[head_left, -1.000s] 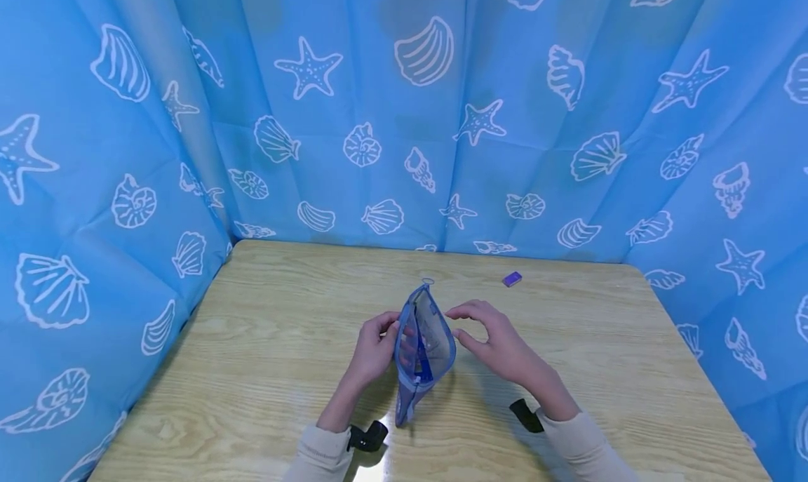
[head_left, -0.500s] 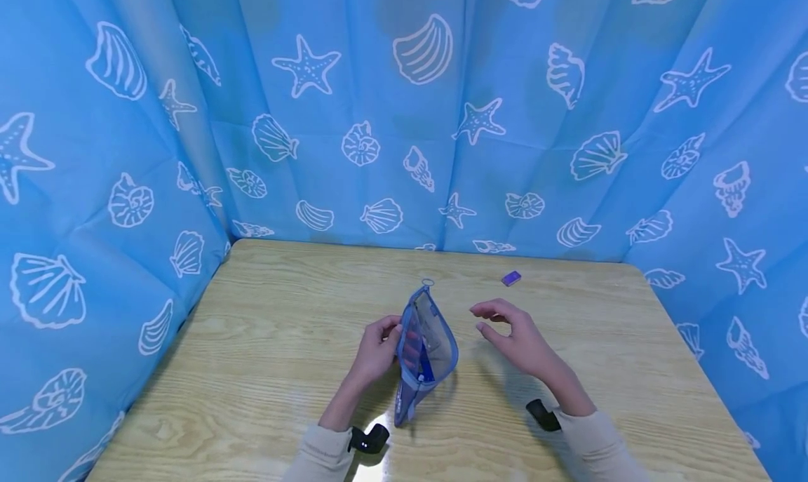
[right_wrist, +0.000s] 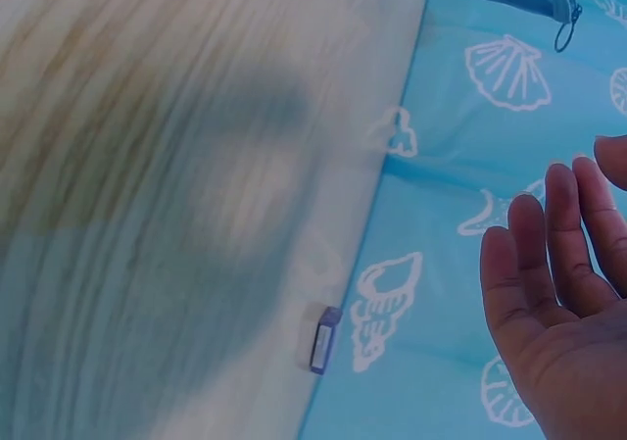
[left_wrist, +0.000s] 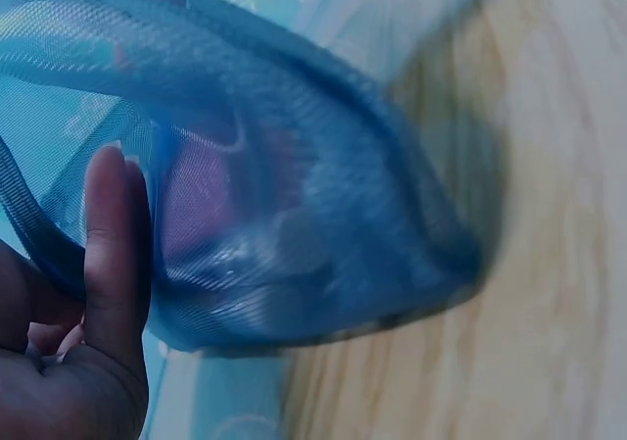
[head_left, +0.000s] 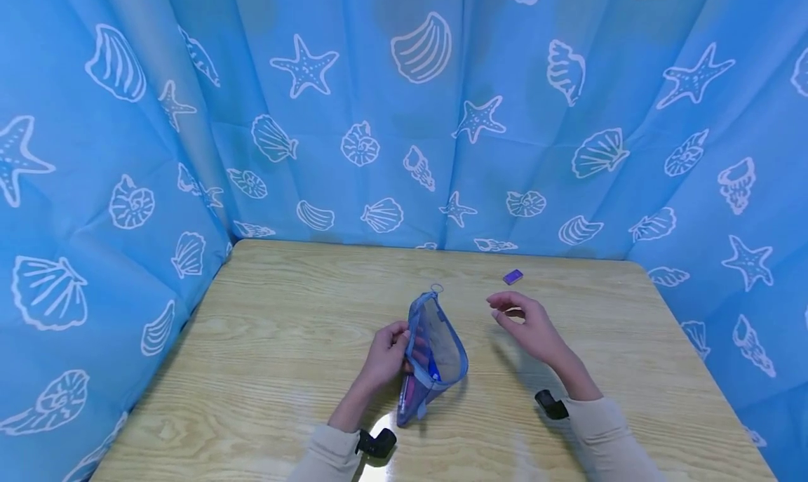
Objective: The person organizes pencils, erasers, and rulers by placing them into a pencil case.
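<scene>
My left hand [head_left: 386, 356] grips the left edge of a blue mesh zip pouch [head_left: 449, 349], its fingers bent over the rim. The pouch stands tilted with its mouth gaping toward me and its ring pull at the far end. Inside lies a dark blue item [head_left: 433, 367], and something pink shows through the mesh [left_wrist: 323, 215] in the left wrist view. To the right of the pouch, my right hand [head_left: 527, 324] hovers above the table, fingers loosely bent and holding nothing. Beyond it lies a small purple block [head_left: 513, 277] with a pale side.
The wooden table [head_left: 303, 292] spreads out on both sides of the pouch. A blue curtain [head_left: 391, 117] with white shells and starfish hangs behind the table and along its sides. Each wrist carries a small black camera [head_left: 376, 443].
My right hand has drawn away from the pouch's rim to the right. My left hand has shifted the pouch slightly right and tilted it. The purple block stays in place.
</scene>
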### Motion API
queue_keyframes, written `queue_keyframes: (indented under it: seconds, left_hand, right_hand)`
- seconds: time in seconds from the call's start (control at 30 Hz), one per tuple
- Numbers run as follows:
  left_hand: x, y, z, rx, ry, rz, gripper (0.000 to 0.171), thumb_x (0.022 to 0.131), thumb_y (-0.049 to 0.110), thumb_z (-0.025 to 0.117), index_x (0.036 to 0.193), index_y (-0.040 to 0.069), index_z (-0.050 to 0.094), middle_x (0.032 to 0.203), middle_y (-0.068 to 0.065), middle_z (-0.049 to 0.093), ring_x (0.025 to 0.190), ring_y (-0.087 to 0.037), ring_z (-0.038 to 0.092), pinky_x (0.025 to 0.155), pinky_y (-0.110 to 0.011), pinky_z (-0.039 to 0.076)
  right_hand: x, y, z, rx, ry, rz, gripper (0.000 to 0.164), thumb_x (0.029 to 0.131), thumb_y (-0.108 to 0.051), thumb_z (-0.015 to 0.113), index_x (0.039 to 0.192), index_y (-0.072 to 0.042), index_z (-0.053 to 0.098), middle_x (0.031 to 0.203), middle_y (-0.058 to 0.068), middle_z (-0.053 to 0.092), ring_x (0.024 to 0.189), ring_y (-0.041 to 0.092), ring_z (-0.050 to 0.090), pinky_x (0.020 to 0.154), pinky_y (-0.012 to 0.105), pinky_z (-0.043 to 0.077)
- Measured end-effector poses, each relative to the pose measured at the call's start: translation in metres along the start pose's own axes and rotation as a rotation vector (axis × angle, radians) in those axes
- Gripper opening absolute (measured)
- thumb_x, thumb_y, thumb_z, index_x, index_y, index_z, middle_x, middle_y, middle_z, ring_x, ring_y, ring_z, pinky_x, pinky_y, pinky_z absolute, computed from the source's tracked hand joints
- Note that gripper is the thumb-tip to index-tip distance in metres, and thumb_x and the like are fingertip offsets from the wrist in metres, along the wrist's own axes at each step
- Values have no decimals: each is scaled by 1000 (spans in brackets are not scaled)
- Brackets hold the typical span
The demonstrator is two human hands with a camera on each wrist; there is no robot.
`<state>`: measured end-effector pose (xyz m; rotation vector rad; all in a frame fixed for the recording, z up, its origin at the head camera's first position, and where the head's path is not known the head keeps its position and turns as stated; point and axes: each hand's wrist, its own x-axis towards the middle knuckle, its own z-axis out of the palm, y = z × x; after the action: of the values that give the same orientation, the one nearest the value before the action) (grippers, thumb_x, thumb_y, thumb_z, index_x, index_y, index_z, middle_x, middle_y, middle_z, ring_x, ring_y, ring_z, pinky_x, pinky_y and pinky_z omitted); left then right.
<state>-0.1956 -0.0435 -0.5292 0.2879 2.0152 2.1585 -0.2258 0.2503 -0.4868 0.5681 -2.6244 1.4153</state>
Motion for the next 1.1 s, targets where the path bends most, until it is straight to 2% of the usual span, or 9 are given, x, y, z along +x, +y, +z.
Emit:
queue_keyframes:
  seconds: [0.07,0.33,0.5,0.6,0.9,1.1]
  left_hand:
    - [1,-3,2,-11,-12,-8,27,109,3,37,122,-15,53,108,-33,68,67,-7,69,53,-17,56]
    - [1,-11,4,-67,-18,-49,29,109,2,36,124,-15,54,106,-30,68,69,-9,70,55,-18,59]
    - [1,-12,4,-87,-14,-58,28,109,2,36,123,-15,53,107,-30,68,71,-10,71,56,-21,61]
    - [0,-13,4,-84,-5,-64,28,109,3,37,123,-14,54,106,-28,69,71,-10,72,56,-21,61]
    - [0,-13,4,-56,17,-65,28,109,3,38,123,-11,58,103,-21,71,72,-11,72,55,-20,60]
    - [0,-16,4,-65,15,-53,28,109,3,38,123,-11,58,103,-20,71,73,-13,72,55,-22,61]
  right_hand:
    - [0,3,0,1,3,4,22,103,-9,60,123,-2,66,120,22,67,106,25,63,94,38,58]
    - [4,13,-8,-14,5,29,22,102,-5,60,122,2,65,119,25,66,105,27,64,91,33,59]
    - [16,31,-15,-62,12,42,24,102,-6,59,122,7,64,119,26,67,104,33,66,89,28,58]
    - [24,43,-19,-89,19,60,24,101,-4,60,121,9,64,119,27,67,104,34,66,88,29,58]
    - [54,68,-33,-151,60,139,31,100,-2,57,127,12,60,121,31,63,106,42,62,89,44,57]
    - [71,78,-40,-188,51,200,41,99,-1,54,138,13,51,135,37,53,116,50,54,98,59,52]
